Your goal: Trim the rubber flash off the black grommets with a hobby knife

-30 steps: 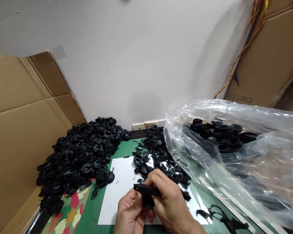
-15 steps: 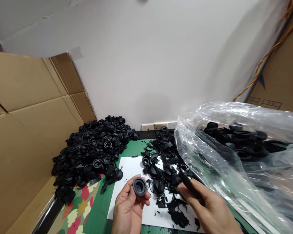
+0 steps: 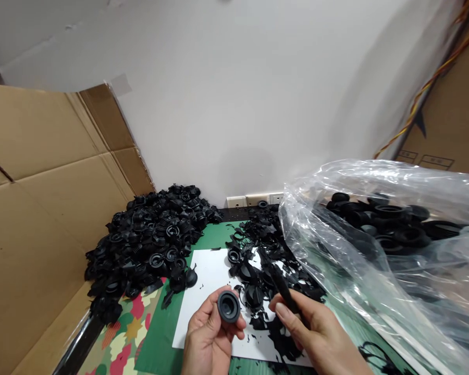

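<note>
White paper [image 3: 207, 291] lies on the green table [image 3: 160, 333]. Left hand [image 3: 209, 338] fingers hold a black rubber ring [image 3: 229, 306]; right hand [image 3: 320, 338] fingers grip a black tool [image 3: 281, 286].

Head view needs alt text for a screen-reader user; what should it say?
A person's left hand holds a round black rubber part beside the right hand, which grips a thin black tool, over a white sheet strewn with black trimmings. A pile of similar parts lies to the left against cardboard, and a clear plastic bag of more sits right.
</note>
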`<state>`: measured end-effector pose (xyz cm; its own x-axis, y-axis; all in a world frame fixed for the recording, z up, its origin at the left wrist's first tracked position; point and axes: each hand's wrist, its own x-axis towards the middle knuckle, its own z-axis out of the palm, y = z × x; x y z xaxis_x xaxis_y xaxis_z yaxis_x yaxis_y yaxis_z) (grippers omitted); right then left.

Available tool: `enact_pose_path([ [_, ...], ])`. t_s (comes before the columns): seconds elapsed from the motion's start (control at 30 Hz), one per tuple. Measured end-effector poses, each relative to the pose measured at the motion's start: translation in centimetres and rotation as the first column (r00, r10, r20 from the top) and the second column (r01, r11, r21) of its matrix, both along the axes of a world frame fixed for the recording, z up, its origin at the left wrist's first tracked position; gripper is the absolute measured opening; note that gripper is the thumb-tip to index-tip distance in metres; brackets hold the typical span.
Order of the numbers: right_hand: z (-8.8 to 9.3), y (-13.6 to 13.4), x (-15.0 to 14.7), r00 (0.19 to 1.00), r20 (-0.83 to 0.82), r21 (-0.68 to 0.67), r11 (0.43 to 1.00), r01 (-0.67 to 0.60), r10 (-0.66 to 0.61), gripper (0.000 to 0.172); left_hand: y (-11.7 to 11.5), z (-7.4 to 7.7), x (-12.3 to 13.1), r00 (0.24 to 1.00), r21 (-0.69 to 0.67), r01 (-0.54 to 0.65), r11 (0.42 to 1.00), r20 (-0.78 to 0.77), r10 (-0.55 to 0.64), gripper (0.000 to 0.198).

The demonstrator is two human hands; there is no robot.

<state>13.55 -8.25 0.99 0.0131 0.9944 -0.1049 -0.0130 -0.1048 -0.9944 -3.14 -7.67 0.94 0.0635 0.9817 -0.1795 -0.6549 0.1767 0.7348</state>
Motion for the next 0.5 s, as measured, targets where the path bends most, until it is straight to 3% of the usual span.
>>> enact_pose_path([
  [0.33, -0.09, 0.01, -0.78, 0.997, 0.044, 0.038, 0.997, -0.068, 0.066, 0.029, -0.07, 0.25, 0.29, 1.000, -0.032, -0.006, 0.999, -0.019, 0.005, 0.026],
  [0.43, 0.18, -0.08, -0.76, 0.986, 0.078, 0.118, 0.980, -0.157, 0.149, 0.023, -0.05, 0.11, 0.34, 0.999, -0.053, -0.013, 0.999, -0.030, 0.011, 0.026],
  [0.5, 0.25, -0.23, -0.88, 0.956, 0.184, 0.224, 0.937, -0.267, 0.228, 0.017, -0.04, 0.08, 0.44, 0.999, -0.071, -0.023, 0.997, -0.029, 0.021, 0.028],
])
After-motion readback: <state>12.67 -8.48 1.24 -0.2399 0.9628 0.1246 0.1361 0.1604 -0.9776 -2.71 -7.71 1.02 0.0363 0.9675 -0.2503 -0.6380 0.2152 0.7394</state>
